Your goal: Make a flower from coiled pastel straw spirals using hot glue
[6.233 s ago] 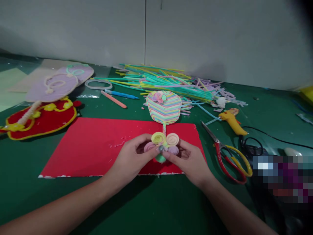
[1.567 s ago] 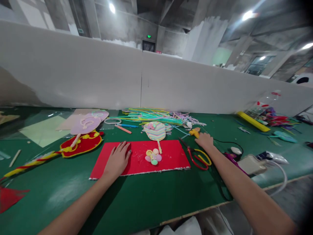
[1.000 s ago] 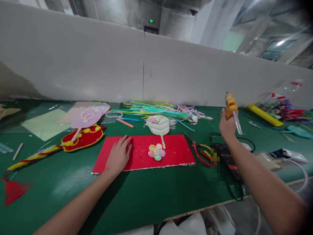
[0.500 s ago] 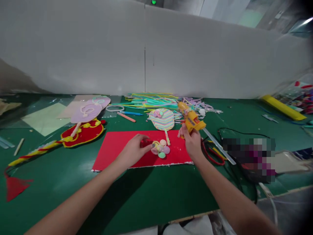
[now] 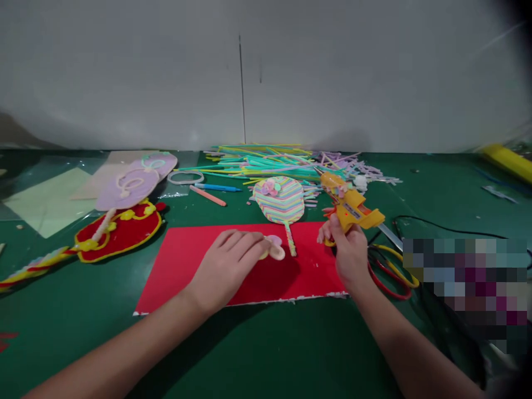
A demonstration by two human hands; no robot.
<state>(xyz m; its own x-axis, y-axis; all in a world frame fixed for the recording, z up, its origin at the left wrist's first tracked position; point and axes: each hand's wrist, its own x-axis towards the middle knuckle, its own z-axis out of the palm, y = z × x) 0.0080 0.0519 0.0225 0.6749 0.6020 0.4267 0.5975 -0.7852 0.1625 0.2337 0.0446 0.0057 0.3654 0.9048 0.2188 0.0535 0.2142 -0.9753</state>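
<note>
My left hand (image 5: 228,266) pinches a small flower of pastel discs (image 5: 275,247), tilted over the red foam board (image 5: 166,266). The fingers cover part of the flower. A yellow glue gun (image 5: 349,208) is gripped in my right hand (image 5: 351,252), its metal nozzle pointing up and left, with a clear glue stick (image 5: 390,235) sticking out behind. Between the hands, a striped pastel fan (image 5: 280,202) made of pipe cleaners lies with its handle on the board. Small pink and green discs (image 5: 271,187) sit on the fan's face.
Many pipe cleaners (image 5: 257,160) lie along the wall. Blue and orange pens (image 5: 210,195) and a ring (image 5: 185,177) rest left of them. A red fan (image 5: 120,233) and lilac fan shapes (image 5: 128,185) lie farther left. Scissors (image 5: 393,271) and black cable are at right.
My left hand has closed on the flower and tilted it up off the board. My right hand keeps the glue gun, now farther right in view. The camera view has shifted down.
</note>
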